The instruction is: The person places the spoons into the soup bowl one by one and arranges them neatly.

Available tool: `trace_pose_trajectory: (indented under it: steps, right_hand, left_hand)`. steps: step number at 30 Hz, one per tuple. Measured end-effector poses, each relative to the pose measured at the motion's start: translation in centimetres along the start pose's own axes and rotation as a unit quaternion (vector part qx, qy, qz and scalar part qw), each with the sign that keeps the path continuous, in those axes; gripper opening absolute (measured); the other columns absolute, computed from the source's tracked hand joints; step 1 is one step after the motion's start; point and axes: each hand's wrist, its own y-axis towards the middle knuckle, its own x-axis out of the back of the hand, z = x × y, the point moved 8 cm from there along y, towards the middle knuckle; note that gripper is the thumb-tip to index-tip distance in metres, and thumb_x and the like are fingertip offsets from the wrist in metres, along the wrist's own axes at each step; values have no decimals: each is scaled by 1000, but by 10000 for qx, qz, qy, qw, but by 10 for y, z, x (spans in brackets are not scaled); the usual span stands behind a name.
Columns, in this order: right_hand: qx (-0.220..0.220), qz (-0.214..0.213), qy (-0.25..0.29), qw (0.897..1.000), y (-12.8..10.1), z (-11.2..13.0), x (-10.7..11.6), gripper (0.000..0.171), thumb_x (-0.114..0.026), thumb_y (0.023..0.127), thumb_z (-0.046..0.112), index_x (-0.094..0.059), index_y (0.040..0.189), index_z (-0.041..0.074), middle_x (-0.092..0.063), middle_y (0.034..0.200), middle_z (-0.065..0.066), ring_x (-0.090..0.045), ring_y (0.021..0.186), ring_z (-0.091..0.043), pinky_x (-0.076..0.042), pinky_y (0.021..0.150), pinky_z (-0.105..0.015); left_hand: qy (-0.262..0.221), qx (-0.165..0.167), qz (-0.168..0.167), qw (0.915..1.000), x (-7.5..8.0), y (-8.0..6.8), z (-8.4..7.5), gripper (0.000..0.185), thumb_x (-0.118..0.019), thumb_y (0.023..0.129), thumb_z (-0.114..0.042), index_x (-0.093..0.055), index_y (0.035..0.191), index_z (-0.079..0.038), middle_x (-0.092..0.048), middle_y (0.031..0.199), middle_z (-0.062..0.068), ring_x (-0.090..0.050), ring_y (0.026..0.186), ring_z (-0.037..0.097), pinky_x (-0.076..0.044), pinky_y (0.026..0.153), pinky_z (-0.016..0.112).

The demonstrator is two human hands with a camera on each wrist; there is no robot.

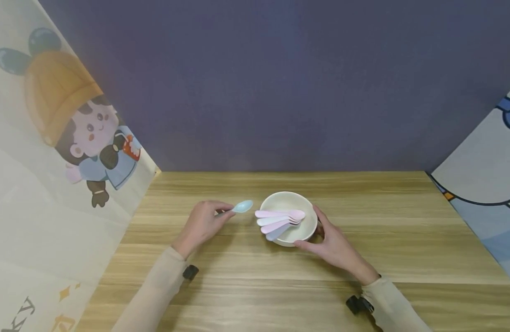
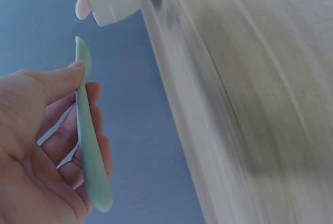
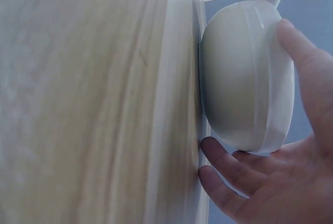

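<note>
- At the left of the head view, a cream wall panel (image 1: 39,193) printed with a cartoon child in an orange hat is slanting down towards the wooden table (image 1: 404,221).
- Left of centre, the left hand (image 1: 202,223) is pinching the handle of a pale blue spoon (image 1: 240,207) between thumb and curled fingers; the spoon's bowl is pointing right, hovering just beside the rim of the bowl, not touching it.
- In the left wrist view, the spoon (image 2: 88,135) is lying along the fingers with the thumb pressing on its upper part.
- At the centre, a cream bowl (image 1: 306,227) is sitting on the table, with four pastel spoons (image 1: 279,219), pink, pale blue and lilac, fanning out over its left rim.
- Right of centre, the right hand (image 1: 333,242) is cupping the bowl's right side, fingers and thumb curving round its wall (image 3: 244,78).
- Risk, as I am judging it: the fanned handles are overhanging the rim, so a knock from the incoming spoon could be tipping them out, or tilting the bowl if the steadying hand is slackening.
- Behind, a dark blue-grey wall (image 1: 279,83) is filling the upper frame.
- At the far right, a pale blue and white printed panel (image 1: 487,184) is closing the scene.
</note>
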Motion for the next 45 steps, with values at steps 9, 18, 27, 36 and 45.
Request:
trace_pose_trajectory:
  steps: [9, 18, 27, 36, 45]
  right_hand:
    - [87, 15, 4, 10000, 0, 1, 1, 119, -91, 83, 48, -19, 170, 9, -60, 151, -24, -71, 126, -30, -51, 111, -57]
    - [20, 102, 65, 9999, -1, 0, -1, 122, -90, 83, 50, -15, 171, 11, -65, 145, -21, -70, 128, -29, -50, 112, -56]
    - [40, 85, 24, 10000, 0, 0, 0, 122, -90, 83, 50, -15, 172, 13, -63, 148, -23, -70, 128, -30, -50, 113, -56]
    - [-15, 98, 46, 9999, 0, -1, -1, 122, -90, 84, 50, -15, 172, 12, -59, 152, -23, -69, 130, -30, -50, 113, -55]
    - [19, 86, 21, 10000, 0, 1, -1, 120, -90, 84, 49, -16, 171, 10, -61, 150, -22, -70, 128, -29, -52, 110, -54]
  left_hand:
    - [36, -63, 17, 10000, -1, 6, -6, 18, -81, 96, -27, -85, 110, -16, -83, 110, 2, -77, 94, 19, -62, 83, 40]
    - [33, -278, 10, 9996, -2, 11, -11, 18, -82, 95, -24, -84, 110, -14, -83, 111, 5, -78, 96, 21, -63, 84, 40]
    - [117, -352, 147, 9992, -9, 18, -19, 20, -81, 96, -27, -84, 112, -15, -83, 109, 3, -77, 91, 17, -62, 81, 37]
    - [136, -367, 237, 9990, -12, 24, -29, 21, -80, 97, -26, -83, 115, -17, -82, 115, 3, -78, 99, 20, -63, 89, 41]
    - [308, -438, 307, 9981, -15, 31, -38, 20, -77, 99, -25, -83, 116, -15, -81, 118, 6, -77, 105, 24, -63, 93, 43]
